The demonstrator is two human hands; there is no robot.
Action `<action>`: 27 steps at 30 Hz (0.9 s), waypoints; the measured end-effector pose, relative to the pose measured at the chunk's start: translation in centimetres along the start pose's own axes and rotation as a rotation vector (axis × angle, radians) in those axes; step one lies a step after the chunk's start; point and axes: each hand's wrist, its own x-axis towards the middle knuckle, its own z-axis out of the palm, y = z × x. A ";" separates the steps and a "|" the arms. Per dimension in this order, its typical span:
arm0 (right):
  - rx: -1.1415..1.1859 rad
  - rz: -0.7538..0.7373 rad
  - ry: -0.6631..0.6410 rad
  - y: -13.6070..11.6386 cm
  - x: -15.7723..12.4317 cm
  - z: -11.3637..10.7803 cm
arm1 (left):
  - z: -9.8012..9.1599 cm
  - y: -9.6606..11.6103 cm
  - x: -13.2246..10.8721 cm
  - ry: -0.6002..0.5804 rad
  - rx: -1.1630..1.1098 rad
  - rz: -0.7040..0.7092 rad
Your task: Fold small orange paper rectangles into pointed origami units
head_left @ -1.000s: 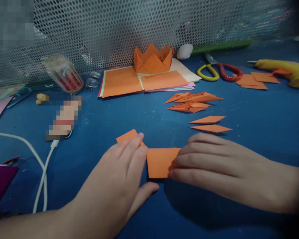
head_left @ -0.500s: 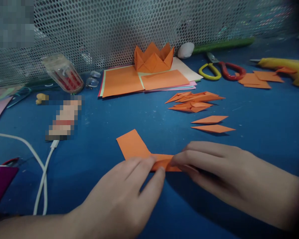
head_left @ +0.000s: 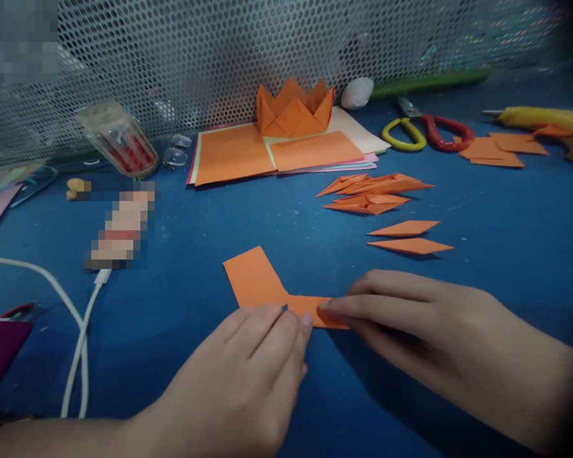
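Observation:
A small piece of orange paper [head_left: 305, 310], folded flat, lies on the blue table between my two hands. My left hand [head_left: 239, 369] covers its left end, with fingers curled and thumb and fingertips together on the near edge. On the right end, the fingers of my right hand [head_left: 420, 337] press down; the thumb is mostly hidden beneath them. Just behind my left fingers lies another orange paper piece [head_left: 255, 275], its near edge covered by them. Farther right rest two slim folded orange paper shapes [head_left: 405, 228], and behind these is a pile of folded pointed pieces [head_left: 367, 203].
An orange paper crown [head_left: 293, 117] stands on coloured sheets [head_left: 233, 156] before a perforated metal panel [head_left: 195, 57]. Scissors [head_left: 449, 133], small orange squares [head_left: 491, 151] and a yellow glue gun [head_left: 544, 121] lie back right. At left are a jar [head_left: 119, 140] and a white cable [head_left: 83, 350].
My left thumb has drawn in against its fingers, and the near fold of the paper now lies flat. The right fingers have shifted slightly on the paper.

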 end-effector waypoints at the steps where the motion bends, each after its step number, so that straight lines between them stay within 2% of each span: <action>1: 0.003 0.008 0.004 0.0 0.0 0.0 | 0.1 0.0 -0.1 -0.003 0.002 0.001; 11: 0.010 0.010 -0.043 -0.2 0.6 -0.5 | -0.2 0.2 0.0 -0.008 0.044 0.024; 17: 0.058 0.079 -0.044 0.2 0.6 -0.3 | -0.8 0.0 0.1 -0.107 0.028 0.036; 20: 0.059 0.088 -0.048 0.4 0.4 -0.4 | -0.9 -0.1 0.2 -0.114 0.027 0.039; 25: -0.101 -0.049 0.000 0.5 -0.2 -0.5 | -0.9 0.0 0.4 -0.096 0.054 0.041; 27: -0.164 -0.115 -0.028 0.4 -0.3 -0.4 | -1.0 0.0 0.6 -0.069 0.084 0.051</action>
